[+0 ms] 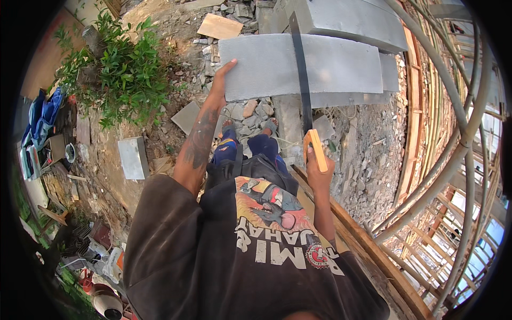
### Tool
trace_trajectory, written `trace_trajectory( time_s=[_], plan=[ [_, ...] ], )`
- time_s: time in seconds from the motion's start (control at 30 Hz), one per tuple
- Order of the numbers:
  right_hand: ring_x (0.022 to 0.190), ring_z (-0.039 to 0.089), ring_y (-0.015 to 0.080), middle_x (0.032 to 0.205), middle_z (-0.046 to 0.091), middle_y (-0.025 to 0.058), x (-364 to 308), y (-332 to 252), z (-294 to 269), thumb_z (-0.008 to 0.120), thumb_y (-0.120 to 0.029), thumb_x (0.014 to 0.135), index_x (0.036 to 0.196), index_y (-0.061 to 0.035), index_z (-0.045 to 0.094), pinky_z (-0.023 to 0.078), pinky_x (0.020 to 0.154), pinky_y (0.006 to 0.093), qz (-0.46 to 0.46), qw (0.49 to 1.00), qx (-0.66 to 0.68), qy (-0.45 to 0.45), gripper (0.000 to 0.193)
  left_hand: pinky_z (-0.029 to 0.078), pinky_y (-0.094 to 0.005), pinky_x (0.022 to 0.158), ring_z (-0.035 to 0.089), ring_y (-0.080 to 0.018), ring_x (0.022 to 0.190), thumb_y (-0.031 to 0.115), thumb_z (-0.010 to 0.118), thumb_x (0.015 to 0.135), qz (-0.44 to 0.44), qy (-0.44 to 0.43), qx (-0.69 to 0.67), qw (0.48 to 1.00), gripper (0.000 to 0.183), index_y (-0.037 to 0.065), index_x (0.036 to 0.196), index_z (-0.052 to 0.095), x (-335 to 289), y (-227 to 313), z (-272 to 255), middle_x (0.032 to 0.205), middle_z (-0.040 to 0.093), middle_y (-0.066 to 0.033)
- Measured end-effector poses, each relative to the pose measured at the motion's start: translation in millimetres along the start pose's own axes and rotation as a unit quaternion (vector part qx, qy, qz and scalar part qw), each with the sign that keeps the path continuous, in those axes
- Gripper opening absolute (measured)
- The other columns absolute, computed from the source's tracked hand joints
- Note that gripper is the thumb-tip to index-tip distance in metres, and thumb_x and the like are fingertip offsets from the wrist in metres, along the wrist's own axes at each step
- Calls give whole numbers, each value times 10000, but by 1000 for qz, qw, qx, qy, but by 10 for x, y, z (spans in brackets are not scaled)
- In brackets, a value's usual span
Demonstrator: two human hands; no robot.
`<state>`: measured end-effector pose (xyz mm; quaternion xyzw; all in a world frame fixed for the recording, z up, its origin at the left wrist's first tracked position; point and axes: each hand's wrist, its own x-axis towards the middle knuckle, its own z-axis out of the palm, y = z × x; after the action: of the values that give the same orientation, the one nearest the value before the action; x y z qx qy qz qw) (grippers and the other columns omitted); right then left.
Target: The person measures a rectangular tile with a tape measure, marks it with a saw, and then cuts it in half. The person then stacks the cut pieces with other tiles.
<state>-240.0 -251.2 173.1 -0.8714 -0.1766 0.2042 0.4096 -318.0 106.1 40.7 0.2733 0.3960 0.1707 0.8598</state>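
Note:
A long, light grey concrete block (pixel 261 66) lies crosswise in front of me. My left hand (pixel 222 77) grips its left end, the thumb on the edge and the other fingers mostly hidden. In my right hand (pixel 320 173) is the wooden handle of a handsaw (pixel 303 80). Its dark blade crosses the block right of the middle, pointing away from me. From this angle I cannot tell how deep the blade sits in the block. Another large grey block (pixel 352 24) is just beyond, and part of a further block (pixel 390 72) shows at the right end.
Broken rubble (pixel 250 120) surrounds my feet. A small grey block (pixel 133 158) and a leafy bush (pixel 125 69) are to the left. Curved grey pipes (pixel 458 160) and a wooden frame (pixel 412 117) stand to the right. Long timber (pixel 368 240) runs beside my right arm.

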Motion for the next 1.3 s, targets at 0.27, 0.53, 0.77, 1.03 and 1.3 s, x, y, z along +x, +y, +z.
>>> trace_trajectory(
  time_s=[0.27,0.53,0.77,1.03,1.3],
  plan=[
    [536,445,72,550,490,8,563,-86,128,706,-162,978,681,22,605,347,485,321,23,1000,-2,-15,363,507,-452,1002,630,-353,1165,498,704,890,-3,7,8,1000,793,-52,1424,503,-4,-35,67,1305,611,-232],
    [518,416,85,533,455,13,61,-13,27,699,-187,987,665,15,565,332,482,351,-25,999,-14,25,403,512,-451,994,612,-356,1200,506,709,883,19,17,27,999,830,-54,1450,480,142,-26,17,1322,600,-240],
    [506,459,87,540,511,7,77,74,17,694,-200,994,670,14,611,361,482,324,12,1000,-11,-5,397,513,-459,991,612,-354,1191,492,704,894,17,24,10,1000,784,-48,1423,495,-20,60,84,1275,615,-226],
    [512,400,103,524,455,49,590,-163,242,708,-173,972,674,24,572,336,480,373,-17,1000,-15,20,382,506,-458,1003,610,-359,1190,472,704,901,9,-11,6,1000,800,-51,1456,463,121,40,63,1321,591,-240],
    [529,461,93,543,512,60,-246,96,-129,712,-157,960,724,52,643,379,489,348,-1,999,-39,13,323,497,-451,1027,612,-362,1211,486,698,898,11,11,8,1000,817,-58,1459,463,24,-26,8,1326,599,-242]
  ],
)
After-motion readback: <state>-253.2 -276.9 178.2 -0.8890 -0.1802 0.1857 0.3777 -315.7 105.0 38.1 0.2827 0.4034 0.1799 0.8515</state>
